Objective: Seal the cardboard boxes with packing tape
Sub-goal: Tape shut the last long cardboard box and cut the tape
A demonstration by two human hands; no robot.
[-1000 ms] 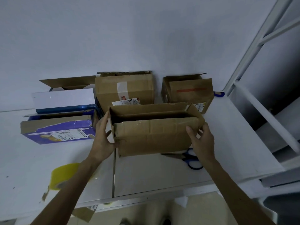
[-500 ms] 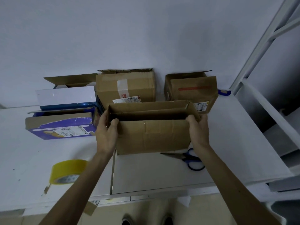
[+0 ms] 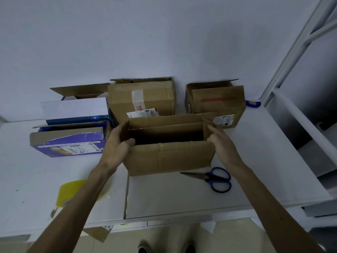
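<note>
Box, one, open, between left hand, right hand; one tape roll

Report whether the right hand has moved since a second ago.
Yes. The right hand has moved farther from the blue-handled scissors, from the front corner of the open brown cardboard box up to its right end flap.

The tally

One open box sat between left hand and right hand, four more boxes beyond them: five in all. One tape roll lay under the left forearm, one pair of scissors beside the right wrist.
</note>
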